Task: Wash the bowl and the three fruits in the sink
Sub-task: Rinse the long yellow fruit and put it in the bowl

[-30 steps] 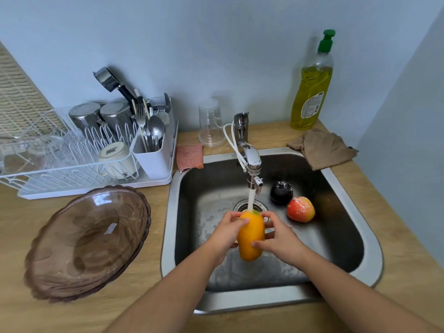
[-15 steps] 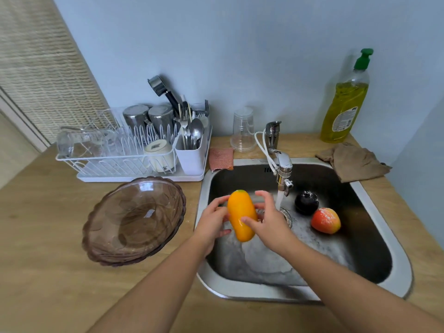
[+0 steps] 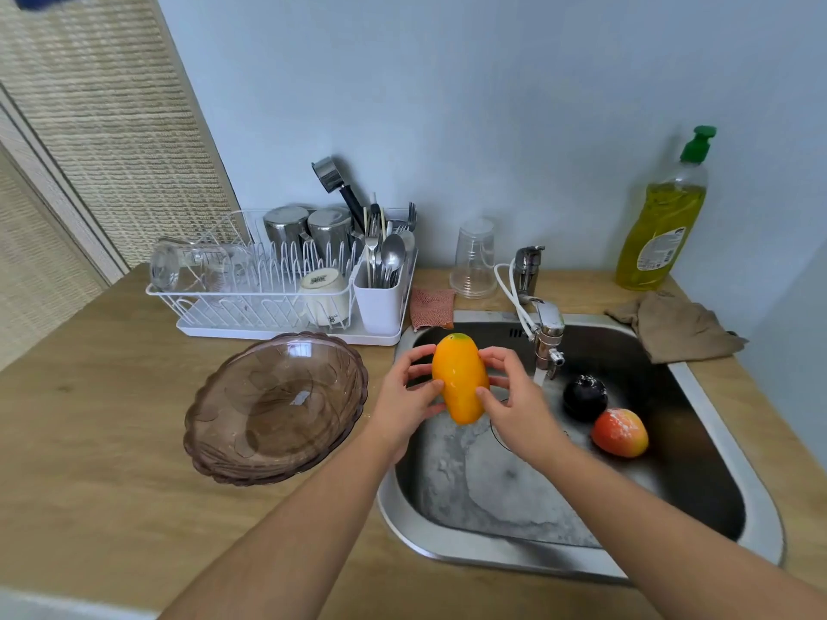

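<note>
Both the left hand [image 3: 402, 400] and right hand [image 3: 514, 396] hold the yellow fruit [image 3: 460, 378] above the sink's [image 3: 725, 422] left edge. A dark fruit [image 3: 584, 396] and red fruit [image 3: 620, 432] lie inside the sink; the bowl [image 3: 275, 407] sits left of it.

One wide-angle view, worn on the head, looks forward and down from close above the table [image 3: 112, 463]. The sink [image 3: 492, 558] fills the lower right and the wall [image 3: 492, 127] the upper frame.

Yellow mango [image 3: 459, 378] between both hands' fingers [image 3: 488, 356]

Soft even daylight, wide-angle edge distortion
</note>
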Available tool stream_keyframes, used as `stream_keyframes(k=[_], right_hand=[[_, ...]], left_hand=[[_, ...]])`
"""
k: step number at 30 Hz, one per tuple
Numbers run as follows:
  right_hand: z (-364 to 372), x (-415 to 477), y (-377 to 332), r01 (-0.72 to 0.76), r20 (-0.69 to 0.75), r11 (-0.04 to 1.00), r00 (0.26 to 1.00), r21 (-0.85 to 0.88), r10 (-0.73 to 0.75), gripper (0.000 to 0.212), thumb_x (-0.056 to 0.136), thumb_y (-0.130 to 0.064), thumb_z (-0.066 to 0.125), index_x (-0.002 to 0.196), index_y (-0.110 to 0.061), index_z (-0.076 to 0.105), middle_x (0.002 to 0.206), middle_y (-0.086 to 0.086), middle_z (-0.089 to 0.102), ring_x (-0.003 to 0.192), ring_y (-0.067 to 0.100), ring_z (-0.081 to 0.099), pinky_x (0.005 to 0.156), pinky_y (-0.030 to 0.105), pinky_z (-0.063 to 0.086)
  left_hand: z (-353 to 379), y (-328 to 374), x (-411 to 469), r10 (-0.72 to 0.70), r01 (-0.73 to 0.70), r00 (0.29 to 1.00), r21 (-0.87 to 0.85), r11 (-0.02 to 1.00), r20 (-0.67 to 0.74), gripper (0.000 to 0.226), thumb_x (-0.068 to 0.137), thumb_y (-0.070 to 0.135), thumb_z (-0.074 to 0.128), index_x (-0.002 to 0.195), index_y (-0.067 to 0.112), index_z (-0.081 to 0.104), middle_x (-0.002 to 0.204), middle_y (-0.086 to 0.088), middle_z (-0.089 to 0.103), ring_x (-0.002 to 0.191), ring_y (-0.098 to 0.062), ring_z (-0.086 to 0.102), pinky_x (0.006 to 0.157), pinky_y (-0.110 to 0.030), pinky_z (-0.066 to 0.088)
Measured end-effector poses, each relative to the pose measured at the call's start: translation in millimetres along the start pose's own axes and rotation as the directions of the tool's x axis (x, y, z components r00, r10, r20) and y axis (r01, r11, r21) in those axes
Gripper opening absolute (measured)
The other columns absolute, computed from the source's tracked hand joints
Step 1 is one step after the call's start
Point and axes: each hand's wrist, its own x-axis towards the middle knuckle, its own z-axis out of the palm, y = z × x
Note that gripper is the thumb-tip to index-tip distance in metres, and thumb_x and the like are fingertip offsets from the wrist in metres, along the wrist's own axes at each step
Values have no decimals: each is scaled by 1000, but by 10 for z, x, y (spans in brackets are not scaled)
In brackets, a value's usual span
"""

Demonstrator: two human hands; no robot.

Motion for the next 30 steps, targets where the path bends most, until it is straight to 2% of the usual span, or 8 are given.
stream_keyframes(k=[5, 9, 19, 25, 30], right_hand=[[3, 9, 4, -5, -21, 1000, 1000, -1, 5, 45, 89, -4, 60, 116, -34, 42, 125, -9, 49, 117, 16, 53, 92, 31, 47], [-10, 29, 15, -15, -31, 1000, 999, -4, 14, 44, 89, -4, 60, 116, -33, 43, 125, -9, 49, 117, 16, 54, 93, 32, 47], [27, 40, 124, -29, -16, 1000, 999, -11, 29, 43, 89, -5, 60, 116, -34, 42, 124, -8, 49, 118, 14, 52, 84, 23, 46], [-3, 33, 177, -59, -11, 998, 998, 10, 59, 43, 88, -7, 63, 115, -34, 43, 122, -7, 51, 115, 14, 54, 95, 35, 48], [-13, 37, 273, -107, -2, 993, 994, 54, 107, 35, 88, -9, 64, 111, -29, 49, 118, -3, 58, 110, 18, 59, 93, 39, 52]], left_hand=[[12, 6, 34, -3, 3, 1000, -1, 1000, 12, 44, 89, -3, 59, 123, 25, 54, 118, -5, 56, 108, -20, 59, 80, -35, 58], [21, -2, 55, -1, 1, 1000, -15, 1000, 17, 47, 87, -4, 61, 123, 25, 54, 117, -3, 56, 110, -21, 58, 80, -34, 57], [28, -105, 79, -41, 42, 999, -14, 999, 9, 49, 86, -3, 63, 126, 25, 53, 119, -4, 55, 110, -20, 57, 85, -37, 57], [27, -176, 64, -42, 42, 999, -17, 999, 14, 50, 86, -3, 64, 126, 26, 53, 119, -4, 56, 107, -17, 57, 78, -31, 58], [50, -225, 83, -61, 61, 998, 11, 998, -3, 50, 86, -1, 65, 125, 28, 54, 120, -3, 56, 109, -19, 57, 81, -34, 58]])
